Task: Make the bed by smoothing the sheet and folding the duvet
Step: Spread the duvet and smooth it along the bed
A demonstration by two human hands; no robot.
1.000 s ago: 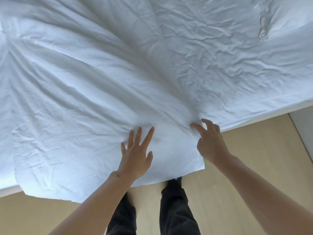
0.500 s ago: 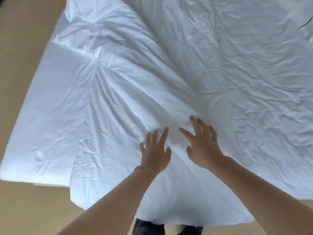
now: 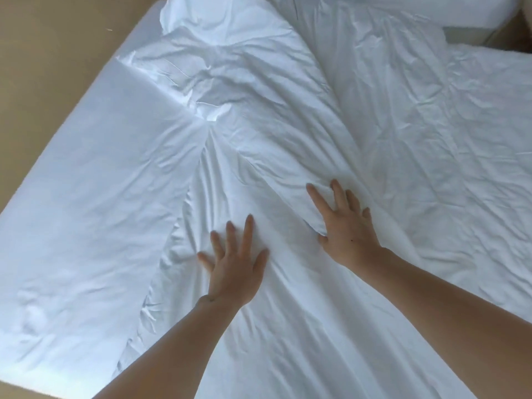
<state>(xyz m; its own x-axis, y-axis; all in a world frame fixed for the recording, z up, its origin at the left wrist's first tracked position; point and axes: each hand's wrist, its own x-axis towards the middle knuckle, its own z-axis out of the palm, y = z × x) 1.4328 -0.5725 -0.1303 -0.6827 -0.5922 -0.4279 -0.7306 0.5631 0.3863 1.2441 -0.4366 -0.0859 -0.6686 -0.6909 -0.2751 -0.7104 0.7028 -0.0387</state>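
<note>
Bed (image 3: 86, 355): one is seen, white, filling most of the view, with its left edge and near-left corner set against the floor.
Floor (image 3: 51, 53): one tan surface is shown along the left side and at the upper right corner.
Sheet (image 3: 95, 203): one white sheet is stretched over the mattress; its left part is exposed and fairly flat, with light creases.
Duvet (image 3: 259, 116): one white duvet is spread, crumpled, over the middle and right of the bed; a thick fold is run diagonally from the upper left down toward the hands, and long creases are fanned out from a gathered point near the middle. Its lower edge is draped toward the near side of the bed.
Pillow (image 3: 431, 10): one white shape at the top right edge is taken for a pillow, though it is only partly in view.
Forearms: two bare forearms are extended from the bottom of the view.
Left hand (image 3: 233, 272): one, laid palm-down on the duvet with fingers straight and spread; nothing is gripped.
Right hand (image 3: 345, 226): one, pressed flat against the end of the thick fold, fingers extended and spread; nothing is gripped. The two hands are kept near each other but apart.
</note>
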